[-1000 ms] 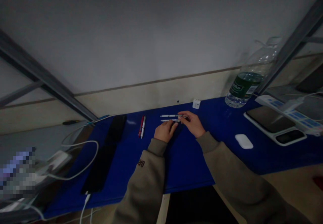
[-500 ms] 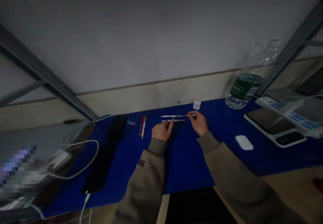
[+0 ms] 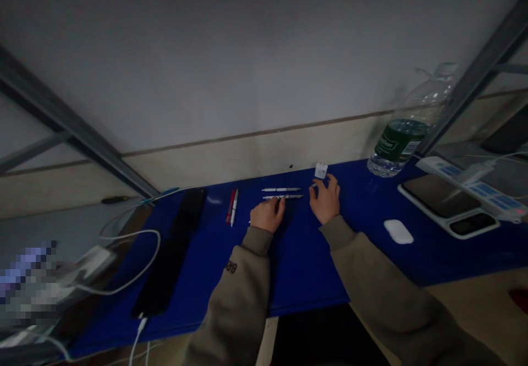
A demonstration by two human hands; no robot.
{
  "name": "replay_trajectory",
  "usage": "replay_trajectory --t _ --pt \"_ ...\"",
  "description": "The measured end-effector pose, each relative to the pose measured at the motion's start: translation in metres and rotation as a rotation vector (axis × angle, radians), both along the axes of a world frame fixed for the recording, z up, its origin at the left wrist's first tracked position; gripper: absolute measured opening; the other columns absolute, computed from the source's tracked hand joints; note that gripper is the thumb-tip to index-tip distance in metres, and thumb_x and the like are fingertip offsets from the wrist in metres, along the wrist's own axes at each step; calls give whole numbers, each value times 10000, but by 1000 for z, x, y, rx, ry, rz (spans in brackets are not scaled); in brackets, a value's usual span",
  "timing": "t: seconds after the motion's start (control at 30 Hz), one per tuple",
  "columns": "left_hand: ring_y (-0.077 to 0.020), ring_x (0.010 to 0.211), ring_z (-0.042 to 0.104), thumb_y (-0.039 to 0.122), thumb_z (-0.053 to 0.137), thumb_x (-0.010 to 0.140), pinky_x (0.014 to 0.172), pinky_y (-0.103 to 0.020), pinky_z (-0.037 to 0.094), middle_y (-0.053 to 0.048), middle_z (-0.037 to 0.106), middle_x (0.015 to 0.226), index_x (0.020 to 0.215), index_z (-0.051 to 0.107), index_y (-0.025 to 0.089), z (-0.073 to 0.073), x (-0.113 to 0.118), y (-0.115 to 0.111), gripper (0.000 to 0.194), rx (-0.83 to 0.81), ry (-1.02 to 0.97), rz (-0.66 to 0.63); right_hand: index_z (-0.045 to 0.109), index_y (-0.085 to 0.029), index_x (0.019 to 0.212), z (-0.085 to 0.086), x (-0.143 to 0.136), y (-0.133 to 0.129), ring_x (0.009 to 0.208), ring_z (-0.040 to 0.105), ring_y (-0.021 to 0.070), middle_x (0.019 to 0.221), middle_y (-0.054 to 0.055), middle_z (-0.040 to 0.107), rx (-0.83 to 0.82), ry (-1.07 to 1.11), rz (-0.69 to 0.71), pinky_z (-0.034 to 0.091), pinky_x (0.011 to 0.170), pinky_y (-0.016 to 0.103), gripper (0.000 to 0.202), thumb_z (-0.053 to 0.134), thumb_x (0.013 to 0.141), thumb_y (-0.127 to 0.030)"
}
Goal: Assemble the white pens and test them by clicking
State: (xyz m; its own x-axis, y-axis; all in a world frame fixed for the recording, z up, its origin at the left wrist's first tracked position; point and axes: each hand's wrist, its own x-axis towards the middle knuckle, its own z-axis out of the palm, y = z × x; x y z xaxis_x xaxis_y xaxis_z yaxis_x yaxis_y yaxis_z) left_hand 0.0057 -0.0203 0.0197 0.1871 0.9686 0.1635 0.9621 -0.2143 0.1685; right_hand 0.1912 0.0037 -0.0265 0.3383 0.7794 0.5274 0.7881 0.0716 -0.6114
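My left hand (image 3: 267,215) rests on the blue tabletop, fingers curled in. What they hold, if anything, is hidden; a tiny pale tip shows at its left side. Just above it lies a white pen (image 3: 292,196), its left part close to my fingers. A second white pen (image 3: 280,190) lies parallel behind that one. My right hand (image 3: 325,201) is over the table to the right of both pens, with its fingers apart. A small pale piece (image 3: 313,185) shows by its thumb and index finger. Directly beyond its fingertips stands a white charger plug (image 3: 321,170).
Left of the pens lie a red pen (image 3: 231,206) and another white pen (image 3: 235,208). Dark phones (image 3: 160,275) and cables are farther left. On the right are a white case (image 3: 398,231), a digital scale (image 3: 447,203), a power strip (image 3: 478,187) and a large water bottle (image 3: 400,140).
My right hand has gone from a pinch at the right end of the far pen to spread fingers, a little nearer the charger plug. My left hand has hardly moved.
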Motion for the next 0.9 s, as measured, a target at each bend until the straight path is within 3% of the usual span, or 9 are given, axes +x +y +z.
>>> replay_trajectory --t 0.1,0.17,0.23,0.37,0.43,0.6,0.7,0.8,0.9 --pt "-193 784 631 520 232 923 619 -252 389 -65 675 848 936 604 219 -1 1 0 479 -13 -10 -23 642 -155 1045 11 -8 -5 1037 503 282 1149 161 535 32 52 137 373 921 427 298 471 859 -313" --pt "-193 786 633 485 251 930 633 -257 403 -63 677 860 993 596 230 -2 1 0 433 -21 -13 -40 623 -181 1069 17 -15 -8 831 585 219 886 101 634 -33 166 332 440 796 351 325 404 901 -352" --pt "-190 784 635 458 261 935 647 -260 414 -62 678 870 1042 584 237 -3 2 0 405 -32 -12 -58 585 -212 1135 21 -22 -12 614 582 171 663 29 621 -125 280 527 447 642 284 357 356 924 -386" --pt "-183 792 635 434 285 935 680 -263 432 -59 677 898 1084 574 250 -6 2 -1 373 -36 1 -142 589 -247 1134 26 -35 -21 588 583 159 676 15 638 -144 288 738 421 607 259 338 371 923 -396" --pt "-183 813 634 417 312 932 696 -264 439 -57 673 938 1105 568 256 -8 2 -1 349 -21 0 -200 629 -241 1037 26 -38 -23 594 581 158 712 27 648 -137 268 762 409 610 261 327 363 926 -397" --pt "-176 836 629 412 309 938 725 -266 459 -59 668 933 1186 528 256 -14 0 1 365 13 -41 -284 630 -198 729 22 -39 -20 533 522 146 564 16 564 -138 252 707 349 549 254 401 350 928 -404" --pt "-167 901 618 406 314 942 789 -267 462 -66 659 970 1172 537 236 -15 0 3 363 36 -110 -320 663 -188 840 17 -38 -16 532 503 139 564 5 548 -148 352 698 345 527 244 380 371 915 -419" --pt "-167 946 607 406 307 945 823 -270 456 -68 651 1005 1141 555 233 -14 0 4 361 46 -136 -290 657 -177 1025 13 -33 -10 526 485 135 569 -3 530 -135 480 638 347 513 240 388 393 898 -433" --pt "-171 952 607 410 297 948 809 -270 457 -62 648 1025 1130 556 243 -12 0 3 359 26 -118 -253 638 -162 1084 10 -28 -6 498 459 128 548 -14 498 -136 551 575 334 489 239 408 401 892 -433"
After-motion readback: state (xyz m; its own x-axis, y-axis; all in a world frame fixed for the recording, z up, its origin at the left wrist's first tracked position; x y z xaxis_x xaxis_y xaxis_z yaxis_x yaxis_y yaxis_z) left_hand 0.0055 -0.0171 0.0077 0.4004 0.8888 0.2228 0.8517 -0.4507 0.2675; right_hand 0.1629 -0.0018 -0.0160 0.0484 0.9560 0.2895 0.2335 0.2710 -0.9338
